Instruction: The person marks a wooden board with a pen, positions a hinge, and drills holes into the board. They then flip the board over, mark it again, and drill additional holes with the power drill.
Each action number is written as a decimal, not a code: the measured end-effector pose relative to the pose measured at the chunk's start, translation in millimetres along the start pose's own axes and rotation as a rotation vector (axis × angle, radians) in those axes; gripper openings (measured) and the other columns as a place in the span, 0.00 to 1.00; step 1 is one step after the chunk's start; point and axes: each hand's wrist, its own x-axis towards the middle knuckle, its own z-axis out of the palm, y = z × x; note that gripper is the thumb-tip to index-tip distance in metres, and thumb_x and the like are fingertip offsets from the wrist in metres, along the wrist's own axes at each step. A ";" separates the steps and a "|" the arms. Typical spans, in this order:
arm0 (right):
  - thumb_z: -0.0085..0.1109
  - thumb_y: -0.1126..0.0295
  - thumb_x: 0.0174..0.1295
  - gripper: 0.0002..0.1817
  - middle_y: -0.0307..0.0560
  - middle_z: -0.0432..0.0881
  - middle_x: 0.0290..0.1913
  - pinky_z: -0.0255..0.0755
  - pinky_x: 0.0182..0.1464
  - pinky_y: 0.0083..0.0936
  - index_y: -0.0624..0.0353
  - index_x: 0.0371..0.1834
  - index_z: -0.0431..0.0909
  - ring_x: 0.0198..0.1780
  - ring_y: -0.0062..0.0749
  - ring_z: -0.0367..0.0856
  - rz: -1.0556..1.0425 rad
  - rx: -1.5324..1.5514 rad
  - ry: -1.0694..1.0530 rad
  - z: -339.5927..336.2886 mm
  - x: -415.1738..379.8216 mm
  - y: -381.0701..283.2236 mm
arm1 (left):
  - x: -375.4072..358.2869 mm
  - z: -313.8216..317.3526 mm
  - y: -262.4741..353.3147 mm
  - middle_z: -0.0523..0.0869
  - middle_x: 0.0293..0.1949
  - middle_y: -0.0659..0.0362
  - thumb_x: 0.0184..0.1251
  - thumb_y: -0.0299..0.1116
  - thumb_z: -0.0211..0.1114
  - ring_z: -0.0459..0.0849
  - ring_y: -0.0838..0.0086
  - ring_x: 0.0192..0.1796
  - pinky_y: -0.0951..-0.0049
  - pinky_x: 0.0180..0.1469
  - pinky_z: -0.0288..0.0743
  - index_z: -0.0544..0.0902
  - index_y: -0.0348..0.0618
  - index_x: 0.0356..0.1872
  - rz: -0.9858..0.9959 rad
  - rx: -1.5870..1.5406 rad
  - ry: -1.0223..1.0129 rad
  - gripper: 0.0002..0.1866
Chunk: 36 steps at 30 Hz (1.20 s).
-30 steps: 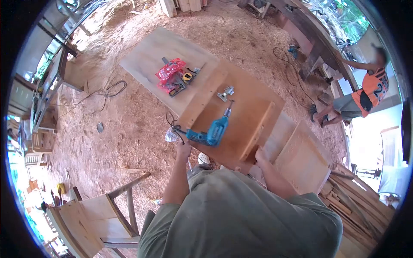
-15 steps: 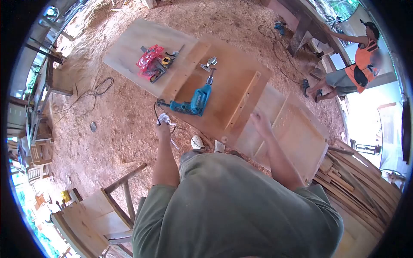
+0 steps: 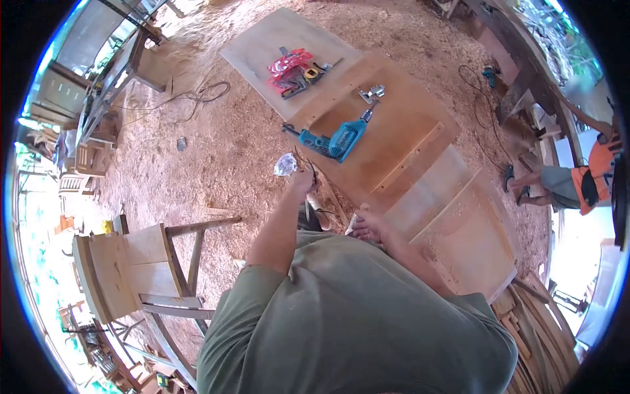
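Observation:
My left hand point(image 3: 303, 181) is closed on a crumpled clear plastic bag point(image 3: 285, 165), in front of the near edge of a wooden panel point(image 3: 407, 98). Lower right of it, my right hand point(image 3: 369, 226) is close to my body with its fingers apart, near the panel's near corner. A blue power drill point(image 3: 342, 139) lies on the panel, its bit beside a metal hinge point(image 3: 372, 94). Farther back, a red plastic package point(image 3: 290, 62) lies with a yellow and black tape measure point(image 3: 310, 74) on a paler board point(image 3: 282, 33).
A person in an orange top point(image 3: 600, 164) is at the far right. Wooden strips point(image 3: 535, 322) lie at the lower right, and a wooden chair-like frame point(image 3: 141, 266) stands at the lower left. Cables point(image 3: 210, 92) lie on the shaving-covered floor point(image 3: 197, 144).
The view has turned, shifting the panel and tools rightward. My right hand has come back from over the boards toward my body. My left hand still holds the plastic bag.

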 end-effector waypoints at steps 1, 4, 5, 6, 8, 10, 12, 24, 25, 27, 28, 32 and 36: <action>0.52 0.46 0.67 0.30 0.48 0.78 0.48 0.76 0.39 0.31 0.55 0.63 0.64 0.35 0.33 0.79 -0.004 -0.010 0.005 -0.3 3.0 1.2 | 1.4 6.4 0.8 0.81 0.30 0.58 0.66 0.31 0.58 0.78 0.73 0.25 0.72 0.21 0.72 0.79 0.38 0.42 0.006 -0.011 -0.001 0.09; 0.53 0.49 0.68 0.28 0.51 0.76 0.51 0.76 0.45 0.32 0.59 0.60 0.65 0.41 0.35 0.79 -0.083 0.041 0.030 1.6 -1.0 7.5 | 10.1 17.0 -8.5 0.80 0.23 0.58 0.66 0.32 0.57 0.77 0.73 0.22 0.72 0.20 0.70 0.80 0.38 0.36 -0.043 -0.119 0.004 0.08; 0.53 0.50 0.68 0.26 0.49 0.76 0.51 0.76 0.44 0.30 0.58 0.59 0.67 0.40 0.34 0.78 -0.099 0.032 0.018 3.0 -4.4 6.1 | 14.9 17.7 -11.5 0.80 0.24 0.57 0.67 0.32 0.56 0.77 0.72 0.22 0.72 0.20 0.71 0.79 0.37 0.35 0.017 -0.102 0.019 0.08; 0.53 0.51 0.68 0.24 0.48 0.76 0.51 0.75 0.44 0.29 0.57 0.58 0.68 0.40 0.32 0.77 -0.115 0.023 0.005 5.8 -8.1 3.7 | 20.2 16.5 -14.5 0.81 0.25 0.57 0.67 0.33 0.56 0.77 0.72 0.21 0.72 0.21 0.71 0.78 0.37 0.35 0.076 -0.084 0.036 0.09; 0.53 0.52 0.68 0.22 0.47 0.77 0.50 0.75 0.43 0.28 0.56 0.56 0.69 0.39 0.30 0.77 -0.153 0.010 0.042 14.9 -13.5 -6.3 | 33.2 9.3 -17.0 0.81 0.26 0.57 0.68 0.34 0.55 0.78 0.71 0.22 0.72 0.21 0.72 0.78 0.37 0.35 0.075 -0.032 0.095 0.10; 0.53 0.53 0.68 0.20 0.46 0.77 0.49 0.75 0.42 0.26 0.56 0.54 0.71 0.39 0.28 0.76 -0.196 0.000 0.083 28.2 -19.0 -21.6 | 38.4 -1.1 -6.7 0.81 0.26 0.57 0.68 0.35 0.55 0.78 0.71 0.22 0.72 0.21 0.72 0.77 0.37 0.34 0.077 0.023 0.146 0.11; 0.53 0.54 0.68 0.19 0.44 0.79 0.46 0.74 0.41 0.25 0.56 0.50 0.72 0.40 0.28 0.77 -0.304 -0.086 0.090 45.5 -23.5 -43.2 | 41.4 -23.0 11.4 0.80 0.26 0.58 0.69 0.33 0.55 0.79 0.71 0.26 0.68 0.22 0.73 0.74 0.42 0.45 -0.105 -0.520 0.271 0.09; 0.51 0.43 0.66 0.30 0.52 0.77 0.40 0.76 0.44 0.38 0.65 0.46 0.70 0.40 0.46 0.78 -0.281 0.720 0.116 150.8 89.2 -204.7 | 63.5 -325.9 23.4 0.71 0.17 0.65 0.68 0.54 0.59 0.63 0.79 0.14 0.76 0.13 0.54 0.71 0.51 0.32 -0.014 -0.813 0.606 0.18; 0.52 0.43 0.65 0.30 0.53 0.76 0.40 0.76 0.46 0.39 0.65 0.47 0.69 0.41 0.46 0.78 -0.323 0.806 0.224 164.2 97.4 -219.4 | 61.4 -351.8 21.5 0.70 0.17 0.65 0.68 0.52 0.60 0.63 0.79 0.13 0.76 0.13 0.54 0.72 0.51 0.30 -0.059 -0.765 0.667 0.17; 0.54 0.42 0.62 0.33 0.55 0.73 0.43 0.75 0.49 0.41 0.66 0.49 0.67 0.44 0.45 0.76 -0.296 0.889 0.347 143.6 135.6 -235.5 | 38.2 -387.7 40.0 0.69 0.14 0.65 0.66 0.47 0.62 0.63 0.79 0.12 0.75 0.13 0.55 0.73 0.49 0.23 -0.036 -0.709 0.841 0.17; 0.55 0.42 0.62 0.33 0.54 0.72 0.44 0.75 0.49 0.42 0.66 0.50 0.66 0.45 0.45 0.75 -0.273 0.832 0.451 148.2 139.1 -240.9 | 33.4 -406.6 40.9 0.69 0.14 0.65 0.66 0.47 0.62 0.63 0.79 0.12 0.75 0.13 0.55 0.73 0.49 0.23 -0.018 -0.742 0.888 0.17; 0.60 0.45 0.58 0.36 0.50 0.77 0.40 0.76 0.45 0.36 0.66 0.56 0.67 0.40 0.39 0.77 -0.262 0.102 0.326 73.3 197.9 -237.4 | 18.3 -450.4 46.7 0.73 0.14 0.62 0.64 0.45 0.63 0.69 0.76 0.16 0.70 0.20 0.62 0.76 0.42 0.16 0.063 -0.668 0.968 0.21; 0.58 0.54 0.61 0.27 0.52 0.83 0.40 0.75 0.44 0.35 0.65 0.56 0.75 0.41 0.36 0.80 -0.240 -0.281 0.379 159.3 163.8 -271.5 | -3.2 -457.6 71.3 0.80 0.19 0.59 0.63 0.50 0.63 0.76 0.72 0.23 0.68 0.27 0.68 0.81 0.37 0.21 0.071 -0.404 1.059 0.24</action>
